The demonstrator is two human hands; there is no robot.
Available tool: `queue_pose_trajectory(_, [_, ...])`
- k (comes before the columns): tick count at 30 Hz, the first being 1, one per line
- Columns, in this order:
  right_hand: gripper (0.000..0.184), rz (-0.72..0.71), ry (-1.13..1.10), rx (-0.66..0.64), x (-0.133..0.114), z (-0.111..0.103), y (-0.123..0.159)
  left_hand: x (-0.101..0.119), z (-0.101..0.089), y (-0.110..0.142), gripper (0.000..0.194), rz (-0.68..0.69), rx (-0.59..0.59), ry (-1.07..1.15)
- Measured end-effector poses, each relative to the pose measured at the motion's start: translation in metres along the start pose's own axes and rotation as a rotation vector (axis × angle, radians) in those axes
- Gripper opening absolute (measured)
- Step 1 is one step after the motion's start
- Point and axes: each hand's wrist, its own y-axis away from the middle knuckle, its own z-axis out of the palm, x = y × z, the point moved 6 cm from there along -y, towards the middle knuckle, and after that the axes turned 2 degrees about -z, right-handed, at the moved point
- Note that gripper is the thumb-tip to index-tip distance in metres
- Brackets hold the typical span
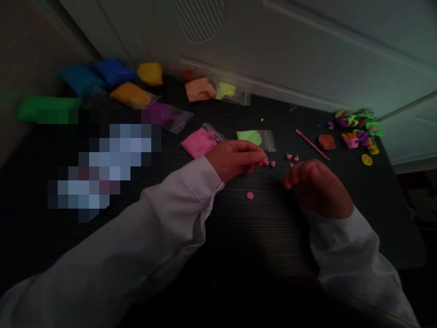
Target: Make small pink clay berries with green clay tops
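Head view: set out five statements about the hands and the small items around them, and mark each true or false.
1. The left hand has its fingertips at a small pink piece. True.
2. The pink stick lies beside a reddish piece, farther from the wearer than the right hand. True.
3. The right hand holds the pink stick. False: the stick lies on the dark table, apart from that hand.
4. A flat pink disc lies nearer the wearer than the left hand's fingertips. True.
5. The pink disc lies to the right of the right hand. False: it lies to the left of it.
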Motion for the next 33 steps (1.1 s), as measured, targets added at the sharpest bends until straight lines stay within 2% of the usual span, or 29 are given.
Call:
queue_pose_trajectory(9, [0.003,0.017,-0.017,0.039,-0.0044,0.0030,0.0020,0.0010,0.0008,0.0003,0.002,0.014,-0.015,0.010])
queue_pose_trajectory(21, [0.014,0.057,-0.005,0.004,0.0031,-0.0003,-0.0001,0.0005,0.0003,-0.0002,0.002,0.007,-0.007,0.019])
queue_pose_trajectory(33, [0.022,0.004,-0.062,-0.035,0.0028,-0.0006,-0.0021,0.0015,0.0008,0.0007,0.002,0.016,-0.004,0.022])
